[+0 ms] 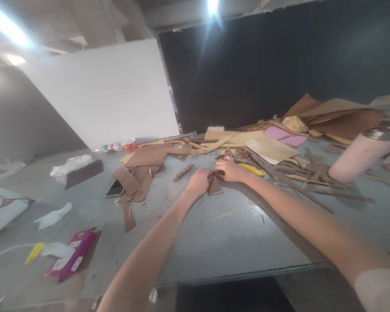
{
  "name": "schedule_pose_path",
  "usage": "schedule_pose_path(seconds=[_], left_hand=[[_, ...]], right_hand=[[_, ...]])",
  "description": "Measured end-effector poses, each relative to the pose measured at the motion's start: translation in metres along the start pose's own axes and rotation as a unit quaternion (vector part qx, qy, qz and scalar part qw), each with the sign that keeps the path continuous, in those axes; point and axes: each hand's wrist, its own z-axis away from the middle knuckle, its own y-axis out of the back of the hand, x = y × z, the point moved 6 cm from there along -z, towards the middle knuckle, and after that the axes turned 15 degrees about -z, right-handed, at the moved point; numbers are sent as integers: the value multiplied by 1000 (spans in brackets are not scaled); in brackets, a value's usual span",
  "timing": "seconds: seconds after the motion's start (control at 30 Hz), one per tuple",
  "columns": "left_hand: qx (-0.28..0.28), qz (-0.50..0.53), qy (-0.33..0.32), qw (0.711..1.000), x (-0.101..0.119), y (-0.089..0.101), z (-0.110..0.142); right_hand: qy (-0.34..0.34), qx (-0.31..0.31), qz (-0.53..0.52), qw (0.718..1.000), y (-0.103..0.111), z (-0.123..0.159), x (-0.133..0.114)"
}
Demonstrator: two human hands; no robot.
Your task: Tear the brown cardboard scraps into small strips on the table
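Note:
At the middle of the table, my left hand [199, 181] and my right hand [228, 170] almost meet, fingers closed on a small dark brown strip [217, 173]. The fingertips partly hide that strip. A flat brown piece [215, 187], like leather or card, shows just below the fingers on the near side. To the left of my left hand lies a short ridged brown roll [183, 172]. A long yellow tool [251, 169] rests beside my right wrist; its kind is not clear.
Brown sheets [138, 182] partly cover a phone [115, 189] on the left. Loose brown strips [307, 177] pile up at right, beside a pink bottle [364, 154]. A purple tissue pack [73, 255] lies front left. Large brown sheets [338, 115] stand back right.

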Motion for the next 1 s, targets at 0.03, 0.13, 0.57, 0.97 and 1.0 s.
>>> schedule_pose_path(seconds=[0.03,0.13,0.57,0.97,1.0], left_hand=[[3,5,10,1000,-2,-1,0],[10,21,24,999,-7,-3,2],[65,119,67,988,-25,-3,-3],[82,287,107,949,-35,4,-3],[88,297,115,944,-37,4,-3]], right_hand=[[1,0,1,1000,-1,0,1],[11,1,20,1000,-4,-2,1],[1,57,75,996,-9,-3,-7],[-172,198,-254,931,-15,-5,2],[-171,200,-256,930,-14,-5,2]])
